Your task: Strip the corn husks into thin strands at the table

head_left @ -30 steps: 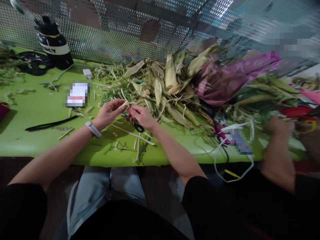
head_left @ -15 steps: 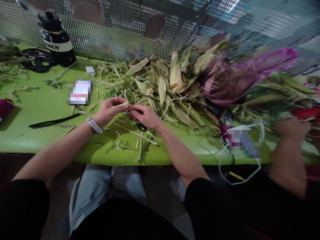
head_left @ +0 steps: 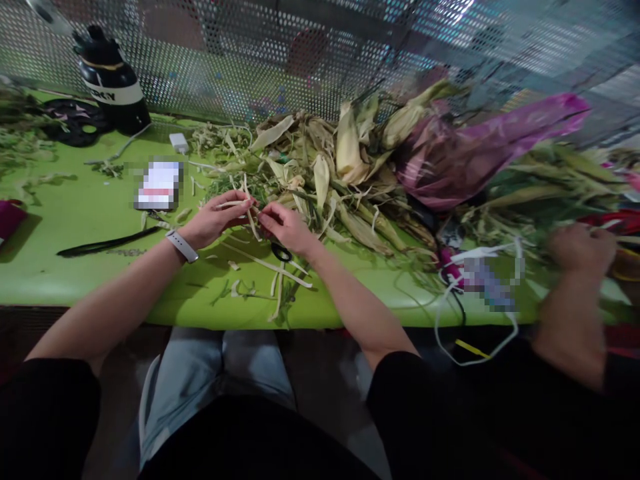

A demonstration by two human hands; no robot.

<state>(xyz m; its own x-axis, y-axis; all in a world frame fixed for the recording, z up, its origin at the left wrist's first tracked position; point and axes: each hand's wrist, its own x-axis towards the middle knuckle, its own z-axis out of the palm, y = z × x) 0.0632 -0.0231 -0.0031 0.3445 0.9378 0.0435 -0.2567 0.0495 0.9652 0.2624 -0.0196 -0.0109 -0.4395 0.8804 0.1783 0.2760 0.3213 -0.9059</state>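
Observation:
My left hand (head_left: pixel 220 215), with a pale band at the wrist, is closed on thin pale strips (head_left: pixel 253 220) that look like torn corn husk. One strip sticks up and hangs down past the fingertips. Just to the right, my right hand (head_left: pixel 290 228) is pinched close to that strip; what lies between its fingers is too small to make out. Below it a black ring (head_left: pixel 281 252), like a scissors handle, rests on the green table (head_left: pixel 165 287). Longer pale strips (head_left: pixel 280 268) and green scraps lie in front of my hands.
Behind my hands spreads a heap of corn husks (head_left: pixel 345 160), with a pink plastic bag (head_left: pixel 450 160) on its right. At left are a phone (head_left: pixel 159 185), a white charger (head_left: pixel 179 143), a black strap (head_left: pixel 107 241) and a dark bottle (head_left: pixel 115 87). Another person's hand (head_left: pixel 583 250) is at right.
My hands have drawn slightly apart. A strip now crosses upright at my left fingertips and hangs below them. The other person's hand has shifted slightly left.

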